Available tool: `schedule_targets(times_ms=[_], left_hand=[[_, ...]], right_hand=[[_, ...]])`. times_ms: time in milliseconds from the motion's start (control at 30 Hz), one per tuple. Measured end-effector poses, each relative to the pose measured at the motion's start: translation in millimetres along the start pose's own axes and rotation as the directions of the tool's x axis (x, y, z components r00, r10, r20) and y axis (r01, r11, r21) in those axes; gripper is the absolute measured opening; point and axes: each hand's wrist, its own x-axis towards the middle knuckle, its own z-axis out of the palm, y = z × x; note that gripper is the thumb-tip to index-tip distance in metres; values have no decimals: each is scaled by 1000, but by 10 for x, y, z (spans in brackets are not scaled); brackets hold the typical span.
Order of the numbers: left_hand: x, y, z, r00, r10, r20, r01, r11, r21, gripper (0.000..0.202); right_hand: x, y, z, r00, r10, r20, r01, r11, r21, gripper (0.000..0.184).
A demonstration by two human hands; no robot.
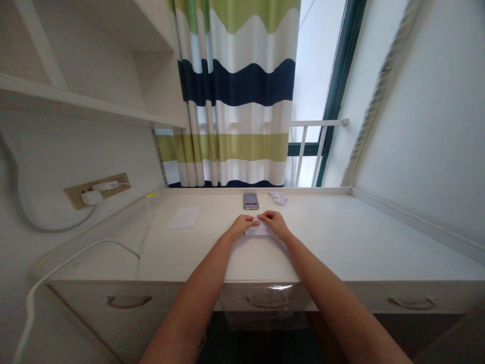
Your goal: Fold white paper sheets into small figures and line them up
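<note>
A small folded sheet of white paper (pixel 258 230) lies on the desk between my hands. My left hand (pixel 242 225) pinches its left side, thumb pointing inward. From the other side my right hand (pixel 273 222) grips the paper near its upper middle, fingertips close to the left thumb. The exact folds are partly covered by the fingers. Just beyond my hands a phone (pixel 250 201) rests flat with its screen lit. A folded white paper figure (pixel 279 197) sits to the right of the phone.
A stack of white paper (pixel 184 217) lies at the left on the white desk (pixel 341 237). A white cable (pixel 94 243) loops over the desk's left end from the wall socket (pixel 97 191). Drawers with handles run along the front edge. A striped curtain (pixel 242 121) hangs behind.
</note>
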Motion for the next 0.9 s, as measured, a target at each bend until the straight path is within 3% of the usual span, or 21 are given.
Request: schedule_targets(times_ms=[233,500,733,900], left_hand=[[-49,66,34,1000,-24,20,23,999,37,23],[8,-14,41,999,-20,25,22,996,-89,36],[-30,41,57,997,-48,57,60,967,-248,31],[-26,60,57,998,-36,44,46,967,-252,28]], right_hand=[[2,-4,-1,999,-15,32,16,999,-43,24],[28,20,-22,998,25,-50,-24,1000,4,24],[37,45,-41,995,19,-93,-17,1000,15,26],[50,64,-53,992,47,-121,-44,999,28,27]])
